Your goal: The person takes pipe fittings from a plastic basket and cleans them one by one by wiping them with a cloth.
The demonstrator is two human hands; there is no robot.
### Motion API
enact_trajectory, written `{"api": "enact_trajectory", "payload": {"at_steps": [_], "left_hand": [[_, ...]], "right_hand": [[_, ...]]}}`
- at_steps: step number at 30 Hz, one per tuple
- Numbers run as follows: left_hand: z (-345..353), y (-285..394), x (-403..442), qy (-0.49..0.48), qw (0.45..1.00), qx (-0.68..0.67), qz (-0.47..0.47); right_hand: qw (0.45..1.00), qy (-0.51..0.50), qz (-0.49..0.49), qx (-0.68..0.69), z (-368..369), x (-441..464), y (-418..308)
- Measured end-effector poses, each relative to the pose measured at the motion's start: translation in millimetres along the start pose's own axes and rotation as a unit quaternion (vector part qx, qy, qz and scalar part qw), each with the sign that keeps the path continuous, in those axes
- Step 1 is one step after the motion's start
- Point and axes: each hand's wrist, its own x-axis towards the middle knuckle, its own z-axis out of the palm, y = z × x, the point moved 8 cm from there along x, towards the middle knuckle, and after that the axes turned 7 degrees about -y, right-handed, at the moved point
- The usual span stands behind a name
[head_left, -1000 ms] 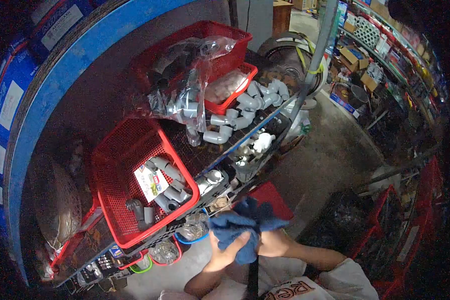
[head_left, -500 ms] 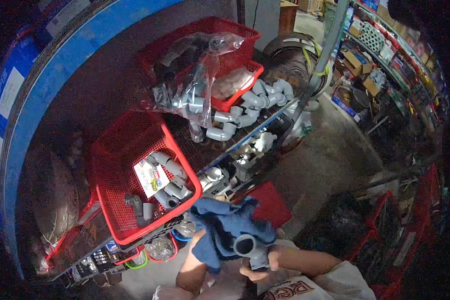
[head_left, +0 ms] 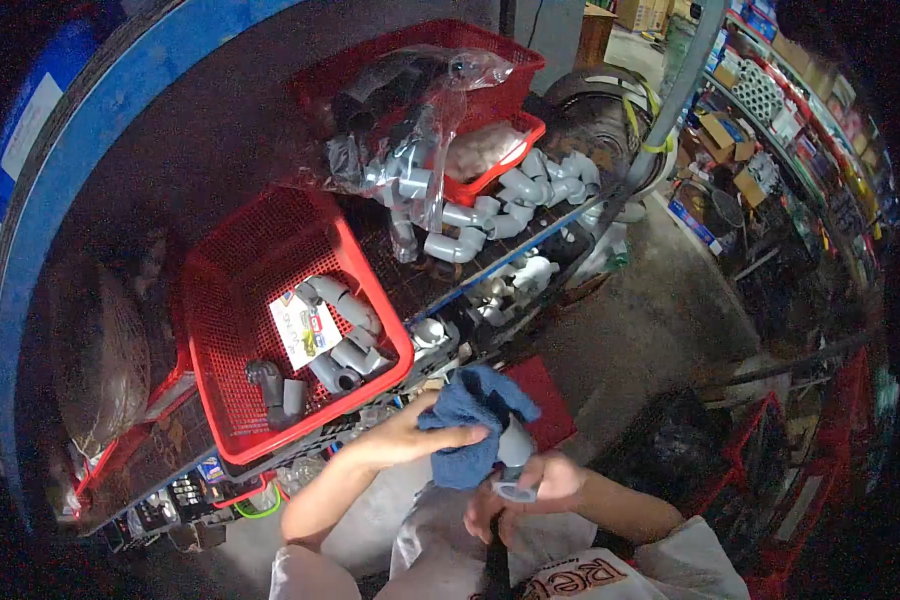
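Note:
My left hand (head_left: 410, 437) is closed on a blue cloth (head_left: 467, 425), its thumb lying across the folds. The cloth presses against a grey pipe fitting (head_left: 515, 446) and covers part of it. My right hand (head_left: 542, 487) grips the lower end of that fitting, whose round opening shows between the fingers. Left of my hands, a red basket (head_left: 402, 372) holds several grey fittings (head_left: 348, 310) and a printed white card (head_left: 304, 330).
More grey elbow fittings (head_left: 457, 246) lie on the shelf by a plastic bag (head_left: 385, 165) and a small red tray (head_left: 532, 140). A metal post (head_left: 682, 85) stands beyond. A red flat object (head_left: 542, 402) is behind my hands.
The cloth has bunched up around the fitting, which has turned in my right hand. My left hand has come out from under the cloth onto its top. The view has shifted slightly.

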Motion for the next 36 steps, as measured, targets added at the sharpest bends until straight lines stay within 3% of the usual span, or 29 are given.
{"api": "enact_trajectory", "payload": {"at_steps": [2,3,4,5,6,8,10,11,14,15,17,18,19,20,22,24,26,27,28,30,31,33,35,36], "left_hand": [[-0.2,-4.4,4.5,-0.024,0.999,0.030,-0.006],[-2.2,-10.5,9.4,-0.037,0.999,0.028,-0.005],[-2.0,-14.0,12.4,-0.051,0.998,0.027,-0.004],[-4.6,-15.5,13.4,-0.030,0.996,0.083,-0.007],[-4.2,-21.4,15.9,-0.031,0.996,0.084,-0.006],[2.1,-22.5,18.8,-0.060,0.982,0.143,0.107],[21.6,-0.9,12.9,-0.079,0.938,0.260,0.214],[31.0,4.6,11.8,-0.079,0.918,0.323,0.215],[49.9,-4.3,6.4,-0.107,0.857,0.464,0.198],[50.4,-7.7,2.4,-0.098,0.845,0.485,0.203],[50.9,-17.3,-3.0,-0.084,0.833,0.506,0.210],[47.7,-20.6,-3.6,-0.068,0.853,0.471,0.213],[44.8,-22.8,-4.7,-0.053,0.872,0.435,0.216],[45.3,-25.1,-7.6,-0.050,0.872,0.436,0.219],[38.9,-25.2,-13.2,-0.007,0.899,0.398,0.181],[28.9,-56.2,-8.5,0.030,0.911,0.374,0.174],[31.2,-85.7,4.4,-0.056,0.979,0.160,0.116],[24.3,-113.9,4.3,-0.028,0.988,0.145,0.033],[23.3,-137.2,6.3,-0.031,0.997,0.074,-0.017],[29.3,-184.2,7.6,-0.053,0.992,-0.083,-0.077],[30.9,-205.3,9.4,-0.057,0.989,-0.111,-0.080],[26.2,-243.5,13.9,-0.026,0.996,-0.068,-0.054],[10.5,-229.8,18.2,0.017,0.996,0.083,0.027],[24.0,-119.9,-4.1,-0.039,0.979,0.178,0.090]], "right_hand": [[0.972,0.211,-0.100,0.020,-21.7,-13.4,-17.0],[0.954,0.262,-0.138,0.057,-30.9,-21.8,-22.0],[0.953,0.263,-0.138,0.056,-32.2,-26.5,-20.1],[0.947,0.268,-0.163,-0.070,-30.8,-34.4,-27.3],[0.950,0.266,-0.152,-0.054,-40.4,-38.4,-23.9],[0.953,0.265,-0.143,-0.038,-50.1,-44.5,-19.0],[0.924,0.330,-0.116,-0.151,-56.0,-52.8,-17.8],[0.926,0.327,-0.114,-0.152,-57.0,-53.3,-13.9],[0.853,0.489,-0.067,-0.167,-77.5,-76.8,-3.6],[0.846,0.497,-0.066,-0.183,-72.6,-75.6,-7.6],[0.834,0.505,-0.040,-0.219,-63.8,-73.4,-11.6],[0.820,0.514,-0.020,-0.251,-58.4,-73.2,-14.5],[0.789,0.489,0.019,-0.372,-44.6,-67.3,-24.2],[0.788,0.488,0.021,-0.375,-41.9,-68.3,-27.0],[0.632,0.415,0.006,-0.654,-11.8,-55.0,-51.2],[0.610,0.403,0.046,-0.681,-3.0,-49.5,-57.1],[0.417,0.335,0.004,-0.845,26.4,-35.7,-66.5],[0.416,0.327,0.145,-0.836,14.6,-36.1,-62.1],[0.413,0.324,0.146,-0.838,17.0,-32.6,-69.8],[0.343,0.186,0.048,-0.920,46.1,-12.7,-73.0],[0.354,0.165,0.063,-0.919,39.9,-13.6,-70.5],[0.340,0.166,0.024,-0.925,37.5,-13.5,-69.9],[0.306,0.223,-0.050,-0.924,44.0,-17.5,-77.0],[0.303,0.222,-0.050,-0.925,42.3,-18.5,-74.1]]}}
